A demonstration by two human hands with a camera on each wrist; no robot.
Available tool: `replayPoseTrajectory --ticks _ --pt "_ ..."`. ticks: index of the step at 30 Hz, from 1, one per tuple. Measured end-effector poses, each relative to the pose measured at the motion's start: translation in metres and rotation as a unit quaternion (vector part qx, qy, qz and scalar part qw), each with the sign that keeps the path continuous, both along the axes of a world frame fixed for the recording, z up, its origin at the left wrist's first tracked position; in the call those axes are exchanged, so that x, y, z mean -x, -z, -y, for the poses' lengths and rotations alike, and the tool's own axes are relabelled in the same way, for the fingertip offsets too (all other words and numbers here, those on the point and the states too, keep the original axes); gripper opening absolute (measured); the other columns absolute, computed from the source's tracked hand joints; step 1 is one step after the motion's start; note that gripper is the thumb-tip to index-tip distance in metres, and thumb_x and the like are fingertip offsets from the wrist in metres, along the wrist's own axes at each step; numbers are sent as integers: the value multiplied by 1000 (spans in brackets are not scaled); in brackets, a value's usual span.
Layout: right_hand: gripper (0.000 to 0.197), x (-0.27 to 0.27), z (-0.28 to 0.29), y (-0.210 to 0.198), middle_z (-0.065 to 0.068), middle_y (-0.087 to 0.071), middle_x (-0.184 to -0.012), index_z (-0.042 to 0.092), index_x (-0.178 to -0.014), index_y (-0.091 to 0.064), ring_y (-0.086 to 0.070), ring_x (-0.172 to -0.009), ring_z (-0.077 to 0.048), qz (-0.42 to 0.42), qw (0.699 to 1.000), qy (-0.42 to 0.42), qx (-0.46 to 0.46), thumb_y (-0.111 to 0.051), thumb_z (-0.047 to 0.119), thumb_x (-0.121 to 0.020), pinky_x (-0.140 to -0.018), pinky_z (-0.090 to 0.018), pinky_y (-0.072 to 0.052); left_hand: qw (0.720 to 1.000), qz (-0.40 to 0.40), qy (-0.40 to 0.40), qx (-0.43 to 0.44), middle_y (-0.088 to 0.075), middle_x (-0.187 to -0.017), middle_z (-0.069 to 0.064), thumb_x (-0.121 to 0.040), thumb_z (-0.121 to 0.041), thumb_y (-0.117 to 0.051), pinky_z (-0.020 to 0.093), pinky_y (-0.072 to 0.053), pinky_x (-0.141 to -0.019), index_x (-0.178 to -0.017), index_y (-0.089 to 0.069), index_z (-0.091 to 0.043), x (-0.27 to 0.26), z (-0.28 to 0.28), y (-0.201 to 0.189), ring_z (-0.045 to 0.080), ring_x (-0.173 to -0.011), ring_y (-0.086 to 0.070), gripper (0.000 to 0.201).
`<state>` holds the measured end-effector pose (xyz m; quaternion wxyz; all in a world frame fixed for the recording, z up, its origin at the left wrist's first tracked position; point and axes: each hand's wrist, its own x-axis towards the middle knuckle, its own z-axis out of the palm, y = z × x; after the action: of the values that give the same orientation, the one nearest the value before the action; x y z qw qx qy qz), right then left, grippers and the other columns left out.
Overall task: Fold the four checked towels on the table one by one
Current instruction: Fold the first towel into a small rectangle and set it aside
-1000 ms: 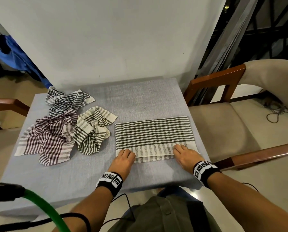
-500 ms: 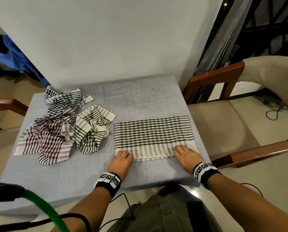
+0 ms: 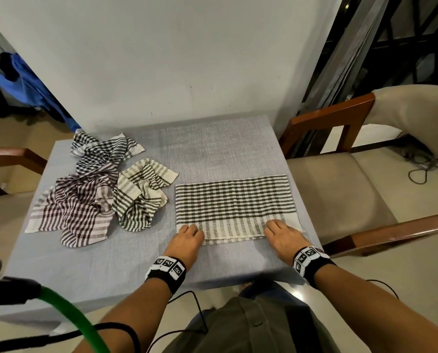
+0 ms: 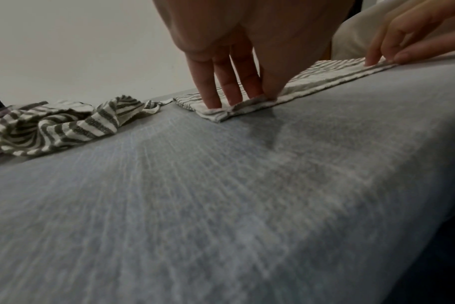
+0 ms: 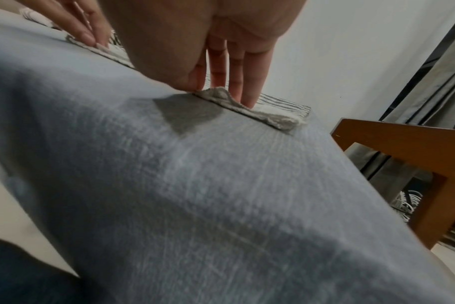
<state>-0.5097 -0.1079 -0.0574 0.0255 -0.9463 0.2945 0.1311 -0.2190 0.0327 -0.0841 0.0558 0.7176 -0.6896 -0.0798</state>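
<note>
A dark green checked towel [image 3: 234,205] lies folded in a flat rectangle at the right front of the grey-clothed table [image 3: 212,146]. My left hand [image 3: 187,238] is at its near left corner and my right hand [image 3: 281,231] is near its near right corner. In the wrist views each hand [image 4: 237,98] [image 5: 221,88] has its fingers on top of the towel's near edge [image 4: 325,76] [image 5: 278,115] and its thumb at the hem, pinching it. Three crumpled towels lie at the left: black checked [image 3: 103,151], maroon checked [image 3: 77,207], green striped [image 3: 141,194].
A cushioned wooden armchair [image 3: 340,189] stands against the table's right side, and another wooden arm [image 3: 14,159] shows at the left. A white wall runs behind the table. A green cable [image 3: 67,314] hangs at the lower left.
Both hands stay on the towel's near edge; the strip of lower layer sticking out in front has shrunk and the hem looks straighter.
</note>
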Motion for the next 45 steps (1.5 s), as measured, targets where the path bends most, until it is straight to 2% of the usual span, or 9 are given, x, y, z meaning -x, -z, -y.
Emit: replayPoseTrajectory --ticks 4,8,13,18,22,28,34,40,45 --pt "41 2 -1 -1 -10 -58 -122 11 -119 -59 -58 -111 -27 9 1000 2 1 -69 11 -79 -88 -35 -55 999 -20 2 43 -58 -95 4 -72 -5 -80 32 -54 -60 -94 -57 -15 2 -3 -5 22 -81 -55 33" --pt "43 3 -2 0 -11 -59 -122 10 -117 -61 -59 -113 -28 14 1000 10 7 -74 12 -76 -87 -36 -55 998 2 39 44 -60 -106 7 -72 -12 -82 38 -56 -82 -102 -58 -15 0 -20 5 25 -94 -58 39" --pt "50 7 -3 8 -12 -62 -116 10 -111 -63 -62 -108 -30 26 1000 2 11 -83 13 -65 -80 -38 -59 998 23 48 26 -60 -110 12 -62 -7 -85 46 -53 -93 -103 -60 -11 4 -28 10 30 -99 -60 48" --pt "38 6 -2 5 -9 -63 -112 13 -109 -63 -62 -102 -27 57 998 -8 29 -75 22 -75 -89 -42 -55 997 57 39 22 -62 -108 8 -76 -18 -74 48 -48 -97 -102 -62 -15 4 -25 3 29 -97 -62 28" --pt "23 -17 -7 2 -3 -63 -104 15 -106 -66 -60 -91 -21 109 993 -43 19 -65 28 -87 -78 -36 -55 998 41 38 -4 -63 -101 0 -92 -40 -44 41 -53 -77 -102 -63 -22 18 -3 -14 22 -89 -61 28" --pt "17 -45 -10 5 -1 -60 -94 15 -97 -68 -58 -84 -21 94 995 -12 -22 -60 28 -91 -64 -38 -54 991 76 55 -95 -60 -111 3 -98 -29 -50 42 -49 -84 -110 -63 -19 49 32 -26 26 -105 -56 20" --pt "28 -44 -11 -1 1 -60 -88 18 -92 -66 -59 -75 -16 36 998 -46 1 -82 21 -69 -49 -31 -52 994 64 50 -79 -61 -101 4 -93 -25 -56 42 -55 -65 -100 -63 -16 45 28 -15 27 -93 -57 13" --pt "37 -44 -14 -12 -7 -62 -103 10 -106 -66 -61 -90 -23 -12 998 -65 -10 -77 9 -71 -59 -35 -55 994 64 73 -54 -62 -85 5 -76 -18 -77 37 -53 -50 -85 -64 -13 40 23 -12 25 -76 -59 16" --pt "40 -45 -17 -11 -8 -62 -109 8 -113 -63 -60 -95 -23 -18 999 -49 -9 -75 9 -74 -65 -34 -57 994 65 78 -31 -64 -91 6 -63 -9 -82 36 -57 -57 -90 -63 -12 38 19 -8 24 -81 -60 32"
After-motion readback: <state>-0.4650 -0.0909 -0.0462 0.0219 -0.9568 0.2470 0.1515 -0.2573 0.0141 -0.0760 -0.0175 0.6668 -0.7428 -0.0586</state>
